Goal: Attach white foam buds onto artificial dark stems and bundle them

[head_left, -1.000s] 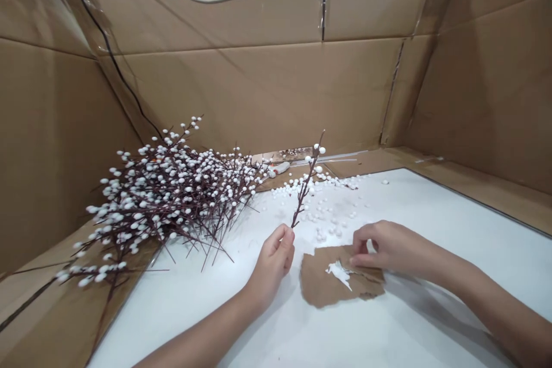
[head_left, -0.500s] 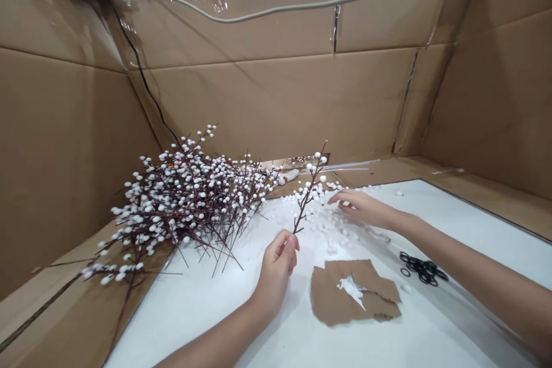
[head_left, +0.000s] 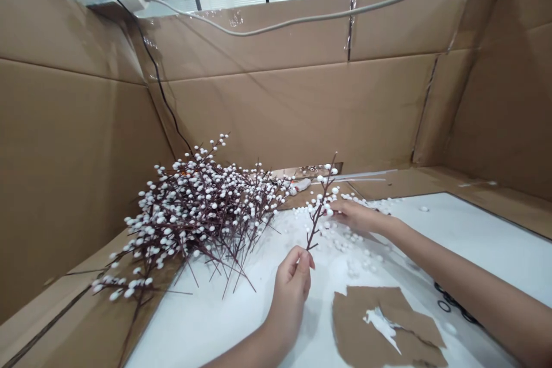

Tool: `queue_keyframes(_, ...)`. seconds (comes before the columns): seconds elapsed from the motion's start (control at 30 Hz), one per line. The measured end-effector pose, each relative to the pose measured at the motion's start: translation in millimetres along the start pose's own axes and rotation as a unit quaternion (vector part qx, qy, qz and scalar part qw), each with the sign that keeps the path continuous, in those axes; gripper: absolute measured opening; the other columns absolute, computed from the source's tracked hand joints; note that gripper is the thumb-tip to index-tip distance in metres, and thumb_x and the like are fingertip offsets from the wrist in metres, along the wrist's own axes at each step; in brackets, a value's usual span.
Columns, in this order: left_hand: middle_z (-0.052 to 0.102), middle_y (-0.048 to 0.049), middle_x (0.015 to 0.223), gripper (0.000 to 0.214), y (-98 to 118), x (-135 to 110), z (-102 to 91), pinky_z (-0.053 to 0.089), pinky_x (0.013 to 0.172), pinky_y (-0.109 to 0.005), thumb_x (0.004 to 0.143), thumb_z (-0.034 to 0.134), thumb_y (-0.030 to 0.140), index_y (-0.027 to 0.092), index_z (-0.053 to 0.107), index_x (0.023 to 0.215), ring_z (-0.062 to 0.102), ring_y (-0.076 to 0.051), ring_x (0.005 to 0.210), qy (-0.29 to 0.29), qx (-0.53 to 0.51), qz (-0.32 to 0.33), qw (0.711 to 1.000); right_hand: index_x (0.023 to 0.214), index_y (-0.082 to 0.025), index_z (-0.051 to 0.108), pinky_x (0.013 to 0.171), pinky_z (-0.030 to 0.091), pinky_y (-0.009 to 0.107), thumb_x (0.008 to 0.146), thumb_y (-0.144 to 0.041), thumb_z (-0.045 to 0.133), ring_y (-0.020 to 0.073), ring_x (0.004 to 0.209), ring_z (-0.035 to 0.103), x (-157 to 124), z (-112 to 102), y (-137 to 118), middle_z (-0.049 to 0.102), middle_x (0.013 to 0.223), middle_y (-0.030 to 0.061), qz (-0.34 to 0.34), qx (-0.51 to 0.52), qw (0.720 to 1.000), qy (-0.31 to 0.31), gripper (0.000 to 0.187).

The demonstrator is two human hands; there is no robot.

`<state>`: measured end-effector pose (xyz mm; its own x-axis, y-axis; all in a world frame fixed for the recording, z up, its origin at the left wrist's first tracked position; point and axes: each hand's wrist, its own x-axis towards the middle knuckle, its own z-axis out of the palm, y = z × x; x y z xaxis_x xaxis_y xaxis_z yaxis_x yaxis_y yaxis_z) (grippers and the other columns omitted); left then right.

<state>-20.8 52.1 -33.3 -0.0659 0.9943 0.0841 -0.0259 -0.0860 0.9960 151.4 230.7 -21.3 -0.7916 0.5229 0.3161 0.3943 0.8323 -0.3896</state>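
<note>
My left hand (head_left: 294, 282) pinches the lower end of a thin dark twig (head_left: 319, 210) and holds it upright; a few white foam beads sit on its upper part. My right hand (head_left: 356, 214) reaches across to the twig's top, fingertips together at the beads among the loose white foam beads (head_left: 351, 240) scattered on the white table (head_left: 487, 241). What the fingertips hold is too small to see. A torn piece of brown cardboard (head_left: 390, 330) with a smear of white glue (head_left: 382, 321) lies near me, under my right forearm.
A big heap of beaded twigs (head_left: 194, 213) lies at the left, spilling onto the cardboard floor. Cardboard walls (head_left: 280, 109) enclose the table on three sides. Black rubber rings (head_left: 452, 302) peek out beside my right forearm. A cable (head_left: 276, 24) runs along the wall top.
My right hand left the glue cardboard and reached forward to the loose beads, then to the twig's top. The view tilted upward, so everything sits lower in frame.
</note>
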Motion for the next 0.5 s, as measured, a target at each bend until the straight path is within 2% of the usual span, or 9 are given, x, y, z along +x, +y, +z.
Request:
queue_keyframes(0.17,0.02,0.0105,0.043,0.043,1.7,-0.7,1.1,0.01,0.041,-0.02,0.073,0.045,0.06,0.02,0.039,0.061,0.013,-0.005,0.041,-0.001,-0.009,-0.001,1.0,0.09,-0.019,0.067,0.074,0.044,0.026,0.076,-0.01,0.049,0.0161,0.082,0.058,2.7,2.6,-14.8,0.065,0.092,0.0064,-0.02,-0.004,1.0,-0.017,0.025)
queue_keyframes(0.3,0.019,0.0109,0.044,0.043,4.2,-2.3,1.8,0.01,0.041,-0.02,0.072,0.047,0.06,0.02,0.037,0.061,0.012,-0.005,0.041,-0.006,-0.023,-0.012,1.0,0.08,-0.018,0.069,0.072,0.043,0.026,0.073,-0.008,0.05,0.0164,0.076,0.058,7.0,6.3,-18.9,0.066,0.08,0.0057,-0.013,-0.02,0.999,-0.025,0.023)
queue_keyframes(0.5,0.02,0.0108,0.044,0.042,4.2,-1.9,1.2,0.01,0.041,-0.02,0.073,0.046,0.059,0.02,0.038,0.061,0.011,-0.005,0.041,-0.004,-0.025,-0.003,1.0,0.088,-0.016,0.067,0.072,0.044,0.028,0.074,-0.009,0.049,0.0183,0.077,0.059,8.6,4.3,-25.2,0.066,0.085,0.0085,-0.013,-0.028,0.999,-0.022,0.024)
